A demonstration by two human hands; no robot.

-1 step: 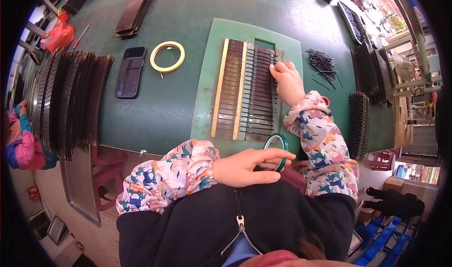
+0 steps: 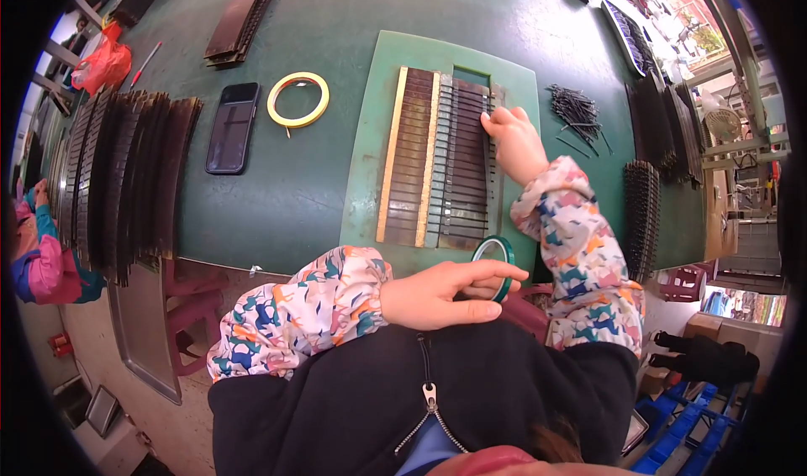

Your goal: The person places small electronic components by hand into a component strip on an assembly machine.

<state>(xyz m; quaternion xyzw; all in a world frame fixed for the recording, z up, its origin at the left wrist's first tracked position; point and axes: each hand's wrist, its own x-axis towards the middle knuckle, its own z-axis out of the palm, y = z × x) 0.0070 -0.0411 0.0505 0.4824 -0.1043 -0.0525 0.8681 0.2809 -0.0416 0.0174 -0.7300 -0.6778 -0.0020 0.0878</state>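
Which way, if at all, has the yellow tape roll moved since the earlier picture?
No: the yellow tape roll shows no visible shift against the smartphone, lying just to its right as before.

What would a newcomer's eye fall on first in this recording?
Probably the pale green board, upper centre, with the right hand at its dark slatted panel. Next, the green tape roll in the left hand near the board's lower edge, and the yellow tape ring beside the phone.
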